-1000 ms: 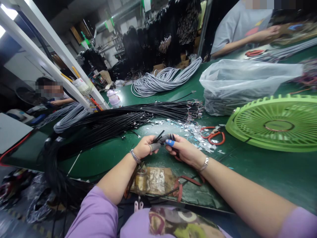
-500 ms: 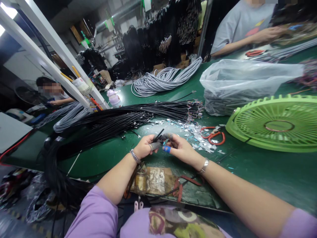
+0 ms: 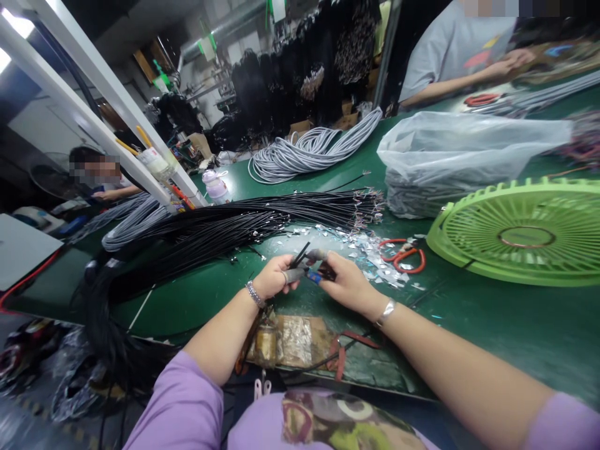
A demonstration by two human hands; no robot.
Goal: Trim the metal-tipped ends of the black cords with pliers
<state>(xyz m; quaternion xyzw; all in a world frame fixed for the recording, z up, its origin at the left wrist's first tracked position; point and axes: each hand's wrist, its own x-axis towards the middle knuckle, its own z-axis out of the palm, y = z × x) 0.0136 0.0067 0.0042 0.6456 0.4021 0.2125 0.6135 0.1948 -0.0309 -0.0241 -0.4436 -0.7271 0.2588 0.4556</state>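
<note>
My left hand (image 3: 277, 276) is closed on a black cable (image 3: 300, 252), whose short end sticks up between the fingers. Right against it, my right hand (image 3: 340, 275) pinches at the same cable end, with a blue wrap on the thumb and grey covers on some fingers. Whatever thin wires lie between the fingertips are too small to make out. Behind my hands a thick bundle of black cables (image 3: 225, 219) lies across the table, its stripped ends with coloured wires pointing right. Scraps of foil (image 3: 375, 255) are scattered just beyond my right hand.
Red-handled scissors or pliers (image 3: 409, 257) lie right of the scraps, near a green fan (image 3: 520, 237). A clear plastic bag (image 3: 422, 165) stands behind. Coiled grey cable (image 3: 304, 153) and a lilac bottle (image 3: 215, 186) are at the back. Two other people sit across the table.
My right thumb and fingers have closed in toward the cable end and turned slightly. My left hand stays in nearly the same place.
</note>
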